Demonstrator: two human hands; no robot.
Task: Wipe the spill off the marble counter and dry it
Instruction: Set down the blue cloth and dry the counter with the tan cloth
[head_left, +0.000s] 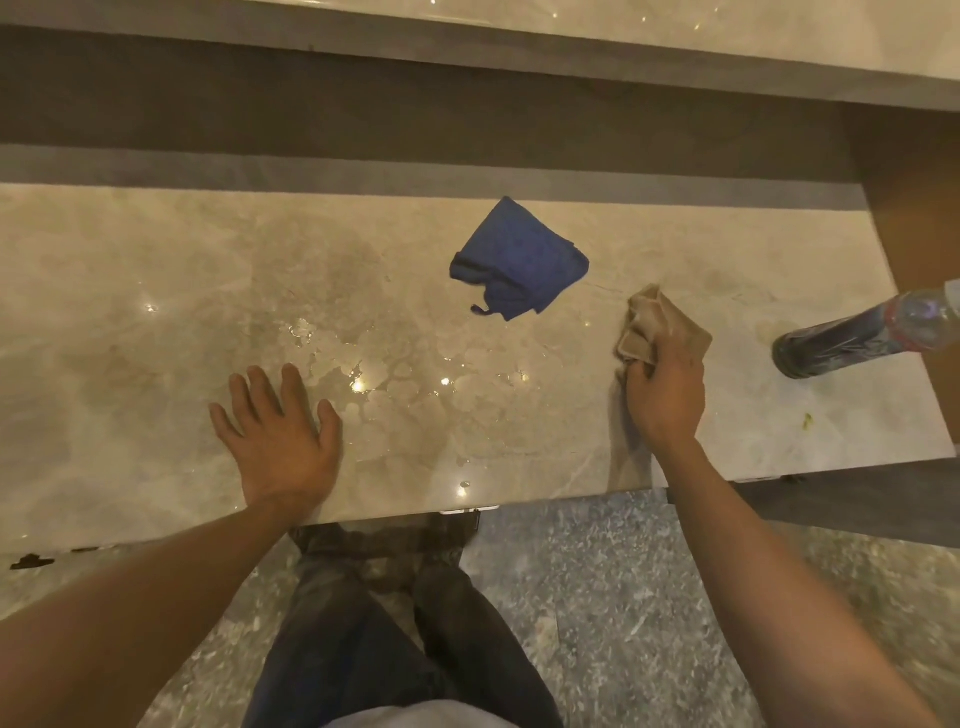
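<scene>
Wiping is only just starting: the right hand (665, 395) has its grip bunched round the tan cloth (660, 325) right of the spill (395, 384), left hand (280, 436) spread flat on the surface (130, 312), so next, I'd say, sweep left through the wet.

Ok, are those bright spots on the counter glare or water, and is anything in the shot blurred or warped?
Head view: the bright points are lamp glare on the wet spill between the left hand and the right hand, which grips the beige cloth. The bottle at the right edge looks stretched by the wide lens. The blue cloth is sharp.
</scene>
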